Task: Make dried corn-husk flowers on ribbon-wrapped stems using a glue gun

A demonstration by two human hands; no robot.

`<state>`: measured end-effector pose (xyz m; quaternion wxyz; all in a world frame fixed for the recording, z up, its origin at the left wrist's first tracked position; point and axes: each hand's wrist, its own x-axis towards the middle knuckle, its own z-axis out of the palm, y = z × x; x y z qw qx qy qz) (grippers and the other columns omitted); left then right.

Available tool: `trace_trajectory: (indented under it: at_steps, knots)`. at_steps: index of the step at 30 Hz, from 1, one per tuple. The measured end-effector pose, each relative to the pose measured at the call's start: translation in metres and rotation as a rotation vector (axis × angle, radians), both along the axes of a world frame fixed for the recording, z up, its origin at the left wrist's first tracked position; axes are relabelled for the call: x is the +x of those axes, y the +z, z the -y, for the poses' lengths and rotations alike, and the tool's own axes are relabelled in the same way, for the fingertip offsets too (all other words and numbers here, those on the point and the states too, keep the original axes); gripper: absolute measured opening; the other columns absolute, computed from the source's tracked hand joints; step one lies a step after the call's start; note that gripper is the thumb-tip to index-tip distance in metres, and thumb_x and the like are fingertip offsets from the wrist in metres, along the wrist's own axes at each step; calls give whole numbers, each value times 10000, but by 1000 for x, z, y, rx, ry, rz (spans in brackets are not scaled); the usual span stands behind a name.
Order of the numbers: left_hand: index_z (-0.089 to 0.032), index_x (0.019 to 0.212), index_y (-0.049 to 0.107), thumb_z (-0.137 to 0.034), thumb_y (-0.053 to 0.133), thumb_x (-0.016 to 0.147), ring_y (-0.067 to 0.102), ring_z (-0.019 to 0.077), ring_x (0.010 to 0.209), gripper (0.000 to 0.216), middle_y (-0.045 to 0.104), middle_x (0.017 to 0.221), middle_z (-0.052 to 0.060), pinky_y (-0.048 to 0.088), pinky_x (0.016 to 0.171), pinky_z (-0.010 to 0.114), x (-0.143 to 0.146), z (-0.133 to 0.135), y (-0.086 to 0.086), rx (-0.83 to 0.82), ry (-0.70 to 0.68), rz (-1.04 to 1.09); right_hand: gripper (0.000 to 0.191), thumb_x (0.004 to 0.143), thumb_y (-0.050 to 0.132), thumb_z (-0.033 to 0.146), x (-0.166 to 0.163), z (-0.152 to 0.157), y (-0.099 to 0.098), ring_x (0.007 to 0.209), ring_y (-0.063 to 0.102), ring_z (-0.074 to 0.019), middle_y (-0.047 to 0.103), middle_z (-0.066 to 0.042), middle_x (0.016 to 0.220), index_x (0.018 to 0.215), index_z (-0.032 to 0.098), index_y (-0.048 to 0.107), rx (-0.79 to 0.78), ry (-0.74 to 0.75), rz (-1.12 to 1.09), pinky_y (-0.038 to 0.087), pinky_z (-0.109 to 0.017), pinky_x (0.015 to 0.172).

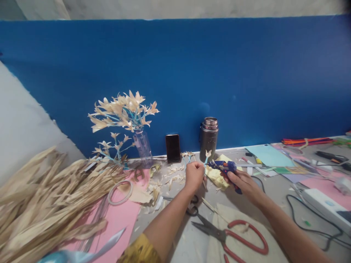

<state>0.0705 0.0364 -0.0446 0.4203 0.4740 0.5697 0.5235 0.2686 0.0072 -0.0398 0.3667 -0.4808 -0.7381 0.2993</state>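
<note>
Over the desk (pixel 189 237), a pale flower (pixel 208 154) is pinched by its stem in the left grip (pixel 195 174), a glue gun (pixel 224 166) is held in the right grip (pixel 244 184), nozzle near; bottled bunch (pixel 131 111) is judged done, this one unfinished.

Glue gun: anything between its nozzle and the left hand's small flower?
Nothing visible: the nozzle of the glue gun in the right hand sits beside the small flower in the left hand; contact is unclear.
</note>
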Motion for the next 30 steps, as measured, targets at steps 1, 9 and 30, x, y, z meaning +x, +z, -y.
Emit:
trace_trajectory:
  at_steps: [1, 9, 30]
  knots:
    - [-173, 567, 612, -103, 538, 673, 495, 116, 344, 147, 488, 387, -47, 332, 405, 202, 0, 0, 0, -1, 0, 3, 518, 965, 375, 604, 0, 0, 0, 623, 528, -178, 595, -27, 674, 687, 216, 575, 2, -1, 6, 406, -285, 570]
    - [-172, 568, 613, -117, 539, 654, 478, 113, 345, 126, 479, 384, -48, 315, 398, 201, 0, -2, -3, -10, -11, 41, 534, 961, 355, 600, -2, 0, 4, 603, 509, -189, 543, -22, 594, 602, 233, 502, 52, -35, 28, 393, -300, 571]
    - [-167, 698, 608, -186, 655, 699, 469, 66, 364, 50, 547, 529, -59, 316, 390, 182, 3, 1, 7, 32, -36, 180, 249, 814, 607, 398, 27, -10, -4, 811, 665, -267, 758, -100, 909, 897, 207, 743, 103, -111, 513, 442, -325, 708]
